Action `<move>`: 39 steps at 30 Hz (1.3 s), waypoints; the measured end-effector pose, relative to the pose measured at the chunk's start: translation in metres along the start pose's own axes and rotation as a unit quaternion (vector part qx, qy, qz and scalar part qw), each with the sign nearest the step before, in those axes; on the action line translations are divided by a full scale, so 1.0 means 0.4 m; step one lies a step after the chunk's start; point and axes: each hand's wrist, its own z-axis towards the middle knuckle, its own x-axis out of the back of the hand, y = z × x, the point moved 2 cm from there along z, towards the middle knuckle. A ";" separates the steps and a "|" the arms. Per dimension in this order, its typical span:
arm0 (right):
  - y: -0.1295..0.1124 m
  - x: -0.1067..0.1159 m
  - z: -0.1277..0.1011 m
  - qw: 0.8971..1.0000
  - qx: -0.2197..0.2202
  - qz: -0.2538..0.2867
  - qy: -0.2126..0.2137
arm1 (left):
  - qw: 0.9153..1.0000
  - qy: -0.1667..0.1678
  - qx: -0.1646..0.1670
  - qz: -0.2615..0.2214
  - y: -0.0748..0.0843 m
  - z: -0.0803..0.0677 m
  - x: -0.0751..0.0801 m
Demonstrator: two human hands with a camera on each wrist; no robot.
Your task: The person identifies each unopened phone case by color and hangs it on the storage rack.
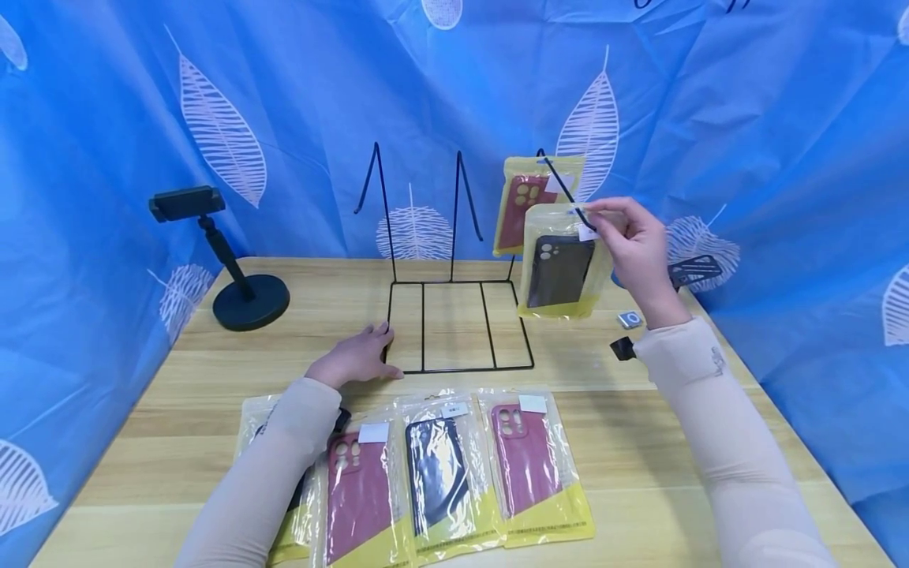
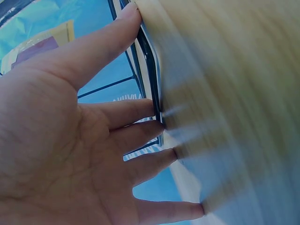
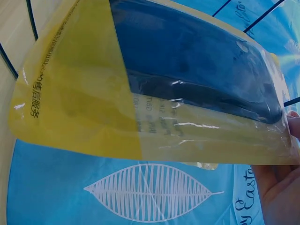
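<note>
My right hand (image 1: pixel 635 244) pinches the top edge of a clear and yellow bag holding a dark phone case (image 1: pixel 561 268), at the front end of the right hook of a black wire rack (image 1: pixel 422 323). In the right wrist view the bag (image 3: pixel 197 51) spans most of the picture, with fingers at its top end. Farther back on the same hook hangs a bagged red phone case (image 1: pixel 521 213). My left hand (image 1: pixel 358 355) rests at the rack base's front left corner, fingers stretched to the tabletop and thumb at the wire (image 2: pixel 149 61).
Several bagged phone cases lie in a row at the front, including a red one (image 1: pixel 525 465) and a dark one (image 1: pixel 436 473); my left forearm covers part of the leftmost. A black phone stand (image 1: pixel 250 303) stands at left. A small silver device (image 1: pixel 629 319) lies at right.
</note>
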 end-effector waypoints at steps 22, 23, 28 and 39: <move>0.042 -0.051 0.082 0.994 -0.073 -0.085 -0.011 | 1.000 0.000 0.005 -0.002 0.002 -0.003 0.003; 0.045 -0.053 0.086 0.993 -0.074 -0.087 -0.011 | 1.000 0.000 0.005 -0.002 0.003 -0.004 0.003; 0.054 -0.059 0.108 0.992 -0.083 -0.089 -0.016 | 1.000 0.001 0.003 -0.003 0.005 -0.005 0.003; 0.060 -0.067 0.145 0.987 -0.084 -0.133 -0.033 | 1.000 0.003 0.004 -0.001 0.004 -0.001 0.001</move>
